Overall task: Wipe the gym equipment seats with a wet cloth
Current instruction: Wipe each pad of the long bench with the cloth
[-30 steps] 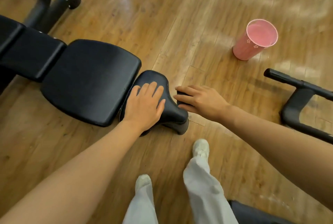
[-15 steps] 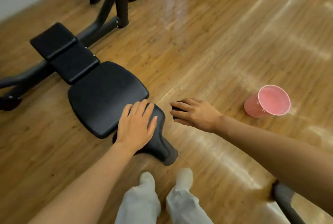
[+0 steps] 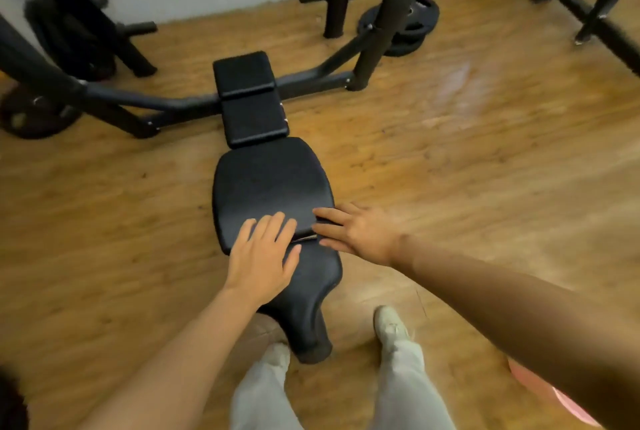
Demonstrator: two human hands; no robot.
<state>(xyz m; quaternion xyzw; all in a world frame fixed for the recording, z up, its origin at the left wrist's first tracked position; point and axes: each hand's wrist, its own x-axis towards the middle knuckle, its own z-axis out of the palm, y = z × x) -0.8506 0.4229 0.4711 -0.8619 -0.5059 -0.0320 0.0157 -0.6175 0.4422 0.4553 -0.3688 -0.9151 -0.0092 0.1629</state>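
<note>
Black padded bench [image 3: 273, 183] lies low on the wooden floor [image 3: 467, 159], running away from the viewer toward a dark frame [image 3: 166, 102] near the wall. Left hand [image 3: 263, 260] lies flat, palm down, fingers spread, across the seam between the wide seat pad and the narrower front pad [image 3: 311, 298]; its grip is open, holding nothing. Right hand [image 3: 360, 232] rests at the seat's right edge, fingers extended onto the seam, nothing visibly grasped. No cloth can be made out. Pink bucket [image 3: 554, 398] partly hidden under the right forearm. Weight plates [image 3: 412, 27] beside the far upright.
</note>
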